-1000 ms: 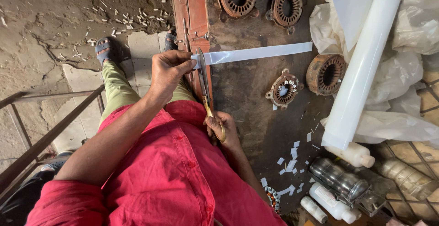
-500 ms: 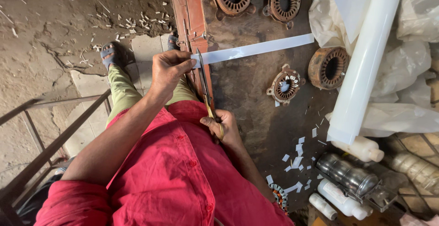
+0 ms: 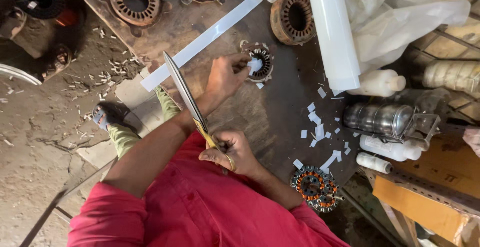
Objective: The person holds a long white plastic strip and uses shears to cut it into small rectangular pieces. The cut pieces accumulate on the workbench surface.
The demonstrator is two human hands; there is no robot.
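- Floor [image 3: 45, 127] of bare, dusty ground fills the left side, littered with small white scraps; a foot in a dark sandal [image 3: 107, 114] stands on it.
- Rusty ring-shaped stator core [image 3: 134, 0] lies at the top left of the dark metal surface [image 3: 280, 107].
- Long white strip [image 3: 200, 42] of sheet runs slantwise across the surface, from near its edge up toward the right.
- Scissors [image 3: 187, 94] with long blades point up and left, crossing over the left forearm; the blades look closed or nearly so.
- Left hand [image 3: 225, 74] reaches forward to a small stator [image 3: 262, 62]. Its grip pinches a small white paper piece [image 3: 255, 65] right at the stator's slotted ring.
- Right hand [image 3: 232, 152] sits close to the red shirt [image 3: 200, 207], its grip wrapped around the yellow handles of the scissors.
- Another rusty core [image 3: 292, 17] stands just above and right of the small stator.
- Wound stator [image 3: 315, 187] with orange coils lies at the near edge of the surface, right of the right hand.
- Cut white bits [image 3: 317, 127] lie scattered between the two stators.
- Thick white roll [image 3: 332, 27] rests farther right, over crumpled plastic sheet [image 3: 400, 22].
- Metal canister [image 3: 382, 119] and white bottles [image 3: 390, 149] lie at the far right.
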